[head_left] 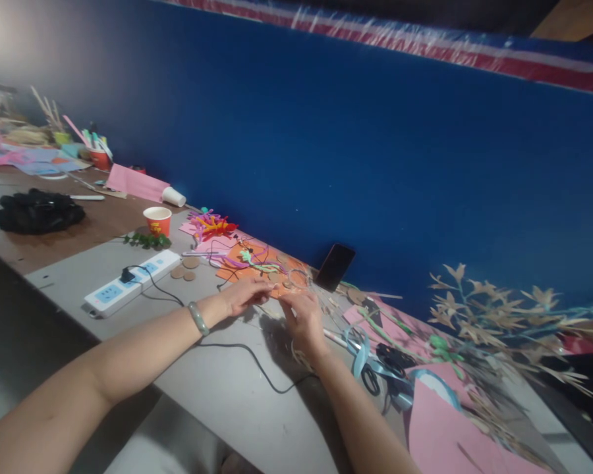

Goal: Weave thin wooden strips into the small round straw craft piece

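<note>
My left hand [244, 296], with a pale green bangle on its wrist, reaches over the grey table [217, 382]. Its fingers are pinched together at a small orange piece [277, 291]. My right hand [304, 319] meets it from the right, fingers curled on the same piece. A clear roll of tape [299, 278] lies just beyond the fingertips, on orange paper [250, 263] with pipe cleaners [212, 225] behind it. A black cable [257, 362] runs under my forearms.
A white power strip [131, 282] lies at the left, with brown card discs [185, 266] and an orange paper cup [157, 220] nearby. A dark phone [334, 266] leans on the blue wall. Black scissors [383, 368], blue ribbon, pink paper [445, 428] and dried twigs [504, 322] fill the right.
</note>
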A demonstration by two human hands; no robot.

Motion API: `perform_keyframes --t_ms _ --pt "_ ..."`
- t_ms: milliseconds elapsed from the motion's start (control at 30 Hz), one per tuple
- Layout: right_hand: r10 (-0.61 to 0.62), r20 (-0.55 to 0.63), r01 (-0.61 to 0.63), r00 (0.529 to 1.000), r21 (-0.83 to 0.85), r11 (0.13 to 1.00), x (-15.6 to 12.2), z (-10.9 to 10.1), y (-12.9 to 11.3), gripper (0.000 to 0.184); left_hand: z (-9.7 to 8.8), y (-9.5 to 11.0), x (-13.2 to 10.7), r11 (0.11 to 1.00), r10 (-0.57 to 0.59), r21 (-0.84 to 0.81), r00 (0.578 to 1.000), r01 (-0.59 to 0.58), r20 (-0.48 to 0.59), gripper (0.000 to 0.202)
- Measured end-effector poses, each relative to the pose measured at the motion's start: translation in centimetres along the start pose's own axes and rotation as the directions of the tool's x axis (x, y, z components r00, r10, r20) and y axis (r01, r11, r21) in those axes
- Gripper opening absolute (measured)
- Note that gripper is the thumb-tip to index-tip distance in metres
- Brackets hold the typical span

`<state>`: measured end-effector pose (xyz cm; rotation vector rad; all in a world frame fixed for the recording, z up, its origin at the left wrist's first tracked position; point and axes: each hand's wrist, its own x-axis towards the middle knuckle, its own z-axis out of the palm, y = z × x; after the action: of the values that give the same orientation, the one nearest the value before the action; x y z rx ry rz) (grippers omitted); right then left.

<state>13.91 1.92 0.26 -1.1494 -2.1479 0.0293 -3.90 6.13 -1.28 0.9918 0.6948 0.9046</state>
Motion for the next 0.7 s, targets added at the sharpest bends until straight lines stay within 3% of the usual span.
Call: perform_keyframes --t_ms 100,267,467,700 --pt "-0.032 0.012 0.032 0.999 0.007 0.999 -0.1 0.2 0.1 0.021 0.1 -0.2 -0.2 0.976 0.093 0.199 0.996 -0.091 0.000 0.029" --pt "-0.005 -0.060 0.008 0.998 0.054 0.999 0.0 -0.3 0.0 0.019 0.1 -0.4 -0.5 0.851 0.174 0.479 0.976 -0.217 0.132 0.028" --pt "0.131 -0.071 -0.106 0.989 0.283 0.953 0.3 -0.3 0.1 0.020 0.4 -0.2 -1.0 0.821 0.141 0.513 0.960 -0.250 0.243 0.030" --pt "0.258 -0.035 -0.224 0.966 0.392 0.892 0.3 -0.2 -0.1 0.018 0.8 0.0 -1.3 0.868 0.101 0.458 0.971 -0.192 0.215 0.029"
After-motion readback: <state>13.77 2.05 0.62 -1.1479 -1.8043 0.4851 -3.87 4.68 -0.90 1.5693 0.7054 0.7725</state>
